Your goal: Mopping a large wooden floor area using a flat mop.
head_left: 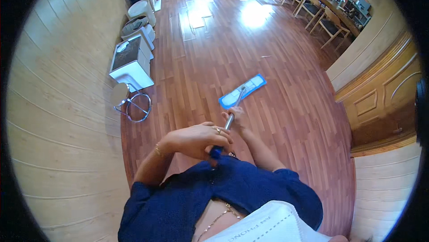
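Note:
A flat mop point(230, 97) with a blue-edged, pale rectangular head lies on the reddish wood floor ahead of me, slanting up to the right. Its silver pole runs from the head back toward my chest. My left hand point(199, 138), with a ring and a bracelet, is closed around the top of the pole at the dark blue grip. Lower on the pole, nearer the mop head, the fingers of my right hand point(237, 116) are wrapped around the metal. Part of the pole between the hands is hidden by my left fingers.
Along the left wall stand a round stool point(132, 103) with chrome legs, a white cabinet point(136, 65) and several pale bins point(142, 12). At the right are wooden chairs point(330, 27), a long cluttered desk point(328, 3) and a wooden door point(380, 99). Bright glare lies on the far floor point(223, 41).

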`<state>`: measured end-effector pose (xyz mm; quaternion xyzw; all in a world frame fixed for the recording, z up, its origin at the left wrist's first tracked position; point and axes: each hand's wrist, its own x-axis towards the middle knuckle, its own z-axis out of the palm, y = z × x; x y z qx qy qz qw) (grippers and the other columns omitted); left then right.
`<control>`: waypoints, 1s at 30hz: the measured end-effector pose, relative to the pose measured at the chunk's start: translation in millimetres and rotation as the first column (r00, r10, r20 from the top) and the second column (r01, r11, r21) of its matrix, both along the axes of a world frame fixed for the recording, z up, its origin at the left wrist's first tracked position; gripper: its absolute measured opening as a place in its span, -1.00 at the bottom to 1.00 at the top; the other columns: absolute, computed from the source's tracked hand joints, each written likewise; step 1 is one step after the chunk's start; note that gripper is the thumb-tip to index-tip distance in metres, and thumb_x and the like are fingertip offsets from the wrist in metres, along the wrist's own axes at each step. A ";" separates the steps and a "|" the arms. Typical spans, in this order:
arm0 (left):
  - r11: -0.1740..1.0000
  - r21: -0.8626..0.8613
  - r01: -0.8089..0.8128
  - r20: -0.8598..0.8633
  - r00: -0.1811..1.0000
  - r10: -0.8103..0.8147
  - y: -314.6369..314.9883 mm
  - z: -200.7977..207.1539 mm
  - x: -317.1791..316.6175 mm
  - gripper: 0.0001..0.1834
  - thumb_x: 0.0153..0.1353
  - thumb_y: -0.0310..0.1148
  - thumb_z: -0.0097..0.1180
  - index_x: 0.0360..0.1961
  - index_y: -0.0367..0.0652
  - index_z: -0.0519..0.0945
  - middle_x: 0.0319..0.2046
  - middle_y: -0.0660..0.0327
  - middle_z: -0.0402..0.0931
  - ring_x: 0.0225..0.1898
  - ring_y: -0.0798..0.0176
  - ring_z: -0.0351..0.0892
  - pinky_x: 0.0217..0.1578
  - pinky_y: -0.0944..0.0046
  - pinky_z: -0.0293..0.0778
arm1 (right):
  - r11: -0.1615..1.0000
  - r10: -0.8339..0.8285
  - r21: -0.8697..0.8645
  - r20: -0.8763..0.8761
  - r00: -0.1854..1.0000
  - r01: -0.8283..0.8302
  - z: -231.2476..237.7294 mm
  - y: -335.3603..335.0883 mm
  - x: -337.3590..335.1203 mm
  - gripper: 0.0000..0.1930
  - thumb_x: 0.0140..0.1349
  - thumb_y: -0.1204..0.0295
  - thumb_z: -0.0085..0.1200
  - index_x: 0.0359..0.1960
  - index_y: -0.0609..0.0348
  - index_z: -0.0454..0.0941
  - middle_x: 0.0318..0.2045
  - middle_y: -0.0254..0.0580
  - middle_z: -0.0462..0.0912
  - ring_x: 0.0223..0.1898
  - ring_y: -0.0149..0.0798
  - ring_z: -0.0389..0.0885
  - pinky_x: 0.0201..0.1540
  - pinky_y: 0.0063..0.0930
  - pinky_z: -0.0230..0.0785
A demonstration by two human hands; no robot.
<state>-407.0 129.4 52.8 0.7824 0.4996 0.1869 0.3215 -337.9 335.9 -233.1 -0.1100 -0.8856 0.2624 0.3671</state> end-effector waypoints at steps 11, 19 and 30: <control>0.721 0.692 -0.044 0.594 0.603 -0.533 -34.7 156.4 4.8 -0.74 0.26 -0.22 0.08 -0.19 -0.15 0.65 -0.14 -0.02 0.59 -0.07 -0.01 0.54 0.01 0.10 0.43 | 0.914 -0.234 -0.324 0.074 0.969 0.245 87.2 -70.5 141.5 -0.87 0.10 0.35 0.21 -0.47 0.10 0.57 -0.38 -0.17 0.66 -0.39 -0.21 0.62 -0.29 -0.33 0.44; 0.709 0.705 -0.026 0.583 0.590 -0.559 -102.5 120.6 43.7 -0.74 0.25 -0.20 0.09 -0.17 -0.13 0.62 -0.15 -0.02 0.58 -0.08 -0.01 0.54 0.00 0.09 0.43 | 0.718 -0.406 -0.534 0.199 0.892 0.446 50.5 -125.9 223.9 -0.86 0.11 0.40 0.21 -0.38 0.20 0.57 -0.10 0.01 0.63 -0.10 -0.20 0.62 -0.06 -0.36 0.44; 0.738 0.674 0.042 0.523 0.678 -0.517 -77.3 182.8 41.6 -0.72 0.23 -0.17 0.09 -0.13 -0.10 0.57 -0.16 -0.03 0.56 -0.10 -0.01 0.53 -0.01 0.07 0.42 | 0.821 -0.348 -0.408 0.197 0.916 0.400 76.3 -120.4 193.2 -0.83 0.08 0.31 0.24 -0.42 0.12 0.57 -0.16 -0.04 0.65 -0.17 -0.07 0.66 -0.17 -0.33 0.50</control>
